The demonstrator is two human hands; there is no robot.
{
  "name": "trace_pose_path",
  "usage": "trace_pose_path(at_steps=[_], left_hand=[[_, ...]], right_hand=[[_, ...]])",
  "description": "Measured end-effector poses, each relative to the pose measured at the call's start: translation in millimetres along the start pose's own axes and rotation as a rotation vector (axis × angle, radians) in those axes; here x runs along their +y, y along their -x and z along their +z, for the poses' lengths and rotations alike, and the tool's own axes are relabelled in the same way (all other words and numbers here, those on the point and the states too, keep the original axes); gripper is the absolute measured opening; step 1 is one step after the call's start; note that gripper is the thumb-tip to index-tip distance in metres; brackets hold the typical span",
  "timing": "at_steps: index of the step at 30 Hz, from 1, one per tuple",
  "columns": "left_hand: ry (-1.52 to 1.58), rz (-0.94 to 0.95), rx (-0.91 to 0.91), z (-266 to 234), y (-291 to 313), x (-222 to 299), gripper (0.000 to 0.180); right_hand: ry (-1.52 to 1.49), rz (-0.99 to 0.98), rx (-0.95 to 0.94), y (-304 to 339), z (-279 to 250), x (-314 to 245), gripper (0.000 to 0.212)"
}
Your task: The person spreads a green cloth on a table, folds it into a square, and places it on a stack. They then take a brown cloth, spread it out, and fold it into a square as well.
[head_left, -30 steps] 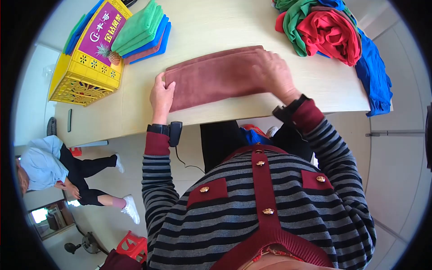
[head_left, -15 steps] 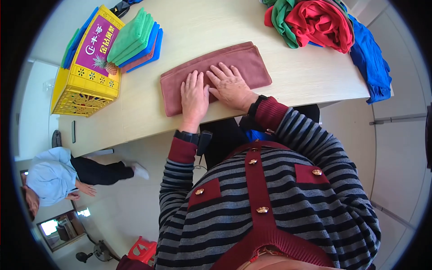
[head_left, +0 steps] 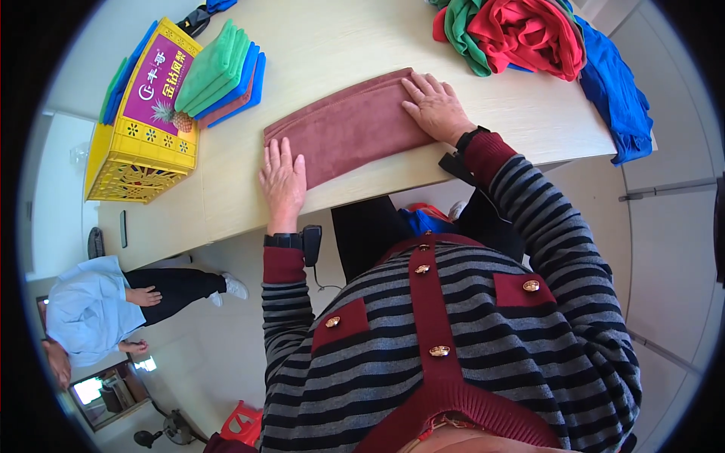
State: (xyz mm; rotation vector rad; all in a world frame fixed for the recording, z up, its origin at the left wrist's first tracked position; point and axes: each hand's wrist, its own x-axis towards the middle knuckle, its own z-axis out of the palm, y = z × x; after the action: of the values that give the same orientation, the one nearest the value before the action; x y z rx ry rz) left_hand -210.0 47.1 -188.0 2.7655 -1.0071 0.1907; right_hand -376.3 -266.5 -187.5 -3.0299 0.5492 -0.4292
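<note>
A brownish-pink cloth (head_left: pixel 351 127) lies folded into a long rectangle near the table's front edge. On its left end rests my left hand (head_left: pixel 283 177), fingers stretched out and flat. My right hand (head_left: pixel 438 109) lies spread over the cloth's right end, fingers pointing away from me. Neither hand grips anything. To the left, a stack of folded cloths (head_left: pixel 217 72) in green, blue and brownish pink leans by a yellow crate (head_left: pixel 155 162).
At the far right sits a loose heap of red cloth (head_left: pixel 529 38) with green pieces, and a blue cloth (head_left: pixel 619 98) hangs over the table's edge. A dark flat object (head_left: pixel 123 229) lies at the left table end. Beyond it is another person (head_left: pixel 94 306) in light blue.
My hands have moved apart from the cloth's middle, the left one to its left end and the right one to its right end. The other person's arms have shifted.
</note>
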Motion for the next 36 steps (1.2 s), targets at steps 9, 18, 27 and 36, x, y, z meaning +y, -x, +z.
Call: trace_pose_path(at_steps=[9,18,27,36], left_hand=[[-0.155,0.086,0.082,-22,-9,43,0.055],[-0.052,0.279,0.064,14,-27,57,0.056],[0.008,-0.121,0.126,4,-10,-10,0.065],[0.201,-0.420,0.016,-14,-24,-13,0.047]], right_hand=[[0.011,-0.085,0.007,3,-36,-63,0.060],[-0.094,-0.181,-0.003,9,-1,-94,0.056],[0.045,-0.105,0.025,13,-2,-40,0.055],[0.141,0.073,-0.035,23,-25,-14,0.056]])
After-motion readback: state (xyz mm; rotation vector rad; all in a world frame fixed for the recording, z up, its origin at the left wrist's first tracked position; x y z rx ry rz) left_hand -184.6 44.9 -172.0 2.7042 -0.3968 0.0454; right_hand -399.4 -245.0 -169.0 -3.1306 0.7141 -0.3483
